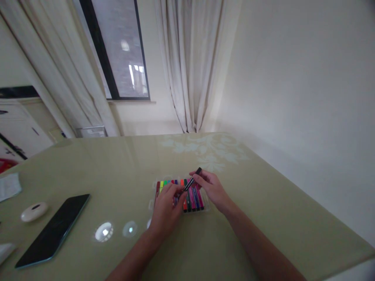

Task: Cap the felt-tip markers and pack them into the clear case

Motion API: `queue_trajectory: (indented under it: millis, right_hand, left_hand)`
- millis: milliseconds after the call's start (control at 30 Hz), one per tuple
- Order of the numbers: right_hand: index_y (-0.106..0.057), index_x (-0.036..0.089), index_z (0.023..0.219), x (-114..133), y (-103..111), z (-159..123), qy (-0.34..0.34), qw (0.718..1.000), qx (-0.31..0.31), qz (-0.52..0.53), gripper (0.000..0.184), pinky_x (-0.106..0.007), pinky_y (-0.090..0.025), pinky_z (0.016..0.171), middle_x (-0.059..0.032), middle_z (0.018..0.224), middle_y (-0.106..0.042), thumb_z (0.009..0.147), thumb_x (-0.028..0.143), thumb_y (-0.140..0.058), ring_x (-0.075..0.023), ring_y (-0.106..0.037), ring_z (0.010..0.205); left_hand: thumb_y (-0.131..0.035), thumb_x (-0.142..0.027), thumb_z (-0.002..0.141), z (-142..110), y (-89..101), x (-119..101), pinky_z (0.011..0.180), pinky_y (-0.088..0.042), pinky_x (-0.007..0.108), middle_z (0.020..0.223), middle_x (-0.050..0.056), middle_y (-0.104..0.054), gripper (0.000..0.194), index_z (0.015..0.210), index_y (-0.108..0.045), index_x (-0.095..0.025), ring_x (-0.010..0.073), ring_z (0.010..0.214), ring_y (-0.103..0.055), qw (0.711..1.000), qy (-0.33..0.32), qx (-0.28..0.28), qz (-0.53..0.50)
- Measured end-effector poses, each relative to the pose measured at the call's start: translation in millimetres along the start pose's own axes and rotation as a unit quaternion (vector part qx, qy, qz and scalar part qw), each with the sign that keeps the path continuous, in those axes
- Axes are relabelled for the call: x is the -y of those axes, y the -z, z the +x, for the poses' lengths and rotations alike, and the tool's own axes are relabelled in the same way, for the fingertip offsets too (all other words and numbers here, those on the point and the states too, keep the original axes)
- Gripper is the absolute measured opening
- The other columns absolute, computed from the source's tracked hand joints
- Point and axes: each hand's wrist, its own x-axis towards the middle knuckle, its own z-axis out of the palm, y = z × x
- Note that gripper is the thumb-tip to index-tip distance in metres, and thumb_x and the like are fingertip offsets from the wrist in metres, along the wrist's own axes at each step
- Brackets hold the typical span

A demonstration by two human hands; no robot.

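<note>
A black marker (190,183) is held aslant between my two hands, over a clear plastic case (207,207) of coloured markers (195,198). My right hand (211,188) pinches its upper end, close to the black tip. At the lower end, the fingers of my left hand (168,203) close around the same marker. Red, yellow, green, orange, pink and dark markers lie side by side in the case. My left hand and wrist cover the case's left and middle part.
On the left of the green table (240,234) lie a dark tablet (54,230), a white oval object (34,212) and a pale paper or cloth (10,186). A wall (307,117) borders the table on the right. Curtains (191,66) hang beyond the far edge.
</note>
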Motion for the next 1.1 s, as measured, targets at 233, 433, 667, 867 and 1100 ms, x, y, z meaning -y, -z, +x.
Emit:
queue_trajectory:
  millis: [233,433,667,867,1100]
  right_hand:
    - [-0.077,0.016,0.100,1.6,40.1,7.0,-0.012,0.997,-0.045,-0.054,0.037,-0.029,-0.049,0.065,-0.0015,0.073,-0.066,0.084,0.049,-0.069,-0.0150,-0.059,0.066]
    - [-0.075,0.016,0.088,-14.8,55.1,7.3,-0.139,0.982,0.056,-0.116,0.026,-0.028,-0.050,0.063,-0.0037,0.075,-0.071,0.083,0.040,-0.069,-0.0158,-0.063,0.065]
    - [-0.077,0.016,0.106,-24.4,50.4,9.0,-0.102,0.959,0.039,-0.261,0.038,-0.027,-0.047,0.065,-0.0030,0.082,-0.070,0.069,0.022,-0.083,-0.0158,-0.062,0.069]
    - [-0.075,0.017,0.100,-16.9,48.0,6.1,-0.100,0.951,0.051,-0.288,0.030,-0.026,-0.045,0.065,-0.0001,0.078,-0.065,0.071,0.016,-0.083,-0.0143,-0.058,0.069]
    - [-0.075,0.018,0.095,-9.9,43.8,4.1,-0.092,0.939,0.054,-0.327,0.022,-0.026,-0.043,0.066,0.0005,0.076,-0.064,0.073,0.014,-0.081,-0.0142,-0.058,0.069]
  left_hand:
    - [-0.059,-0.029,0.099,-14.3,-11.5,1.7,0.106,-0.047,0.049,0.136,0.010,-0.065,0.040,0.138,-0.056,-0.023,0.0287,0.124,-0.059,0.968,-0.161,0.132,0.136]
    - [-0.055,-0.019,0.099,-21.0,-23.2,2.4,0.111,-0.045,0.048,0.147,0.006,-0.059,0.043,0.141,-0.055,-0.026,0.0263,0.132,-0.055,0.942,-0.178,0.198,0.202]
    - [-0.052,-0.017,0.099,-21.4,-24.9,5.2,0.109,-0.045,0.049,0.148,0.006,-0.057,0.052,0.148,-0.047,-0.030,0.0272,0.130,-0.054,0.937,-0.178,0.203,0.223]
    - [-0.051,-0.008,0.093,-22.7,-23.1,5.2,0.109,-0.044,0.051,0.151,0.008,-0.051,0.064,0.152,-0.044,-0.034,0.0302,0.133,-0.050,0.922,-0.195,0.219,0.255]
    - [-0.050,-0.008,0.092,-23.0,-24.3,2.5,0.109,-0.043,0.053,0.150,0.009,-0.050,0.066,0.152,-0.042,-0.033,0.0312,0.132,-0.048,0.919,-0.196,0.221,0.260]
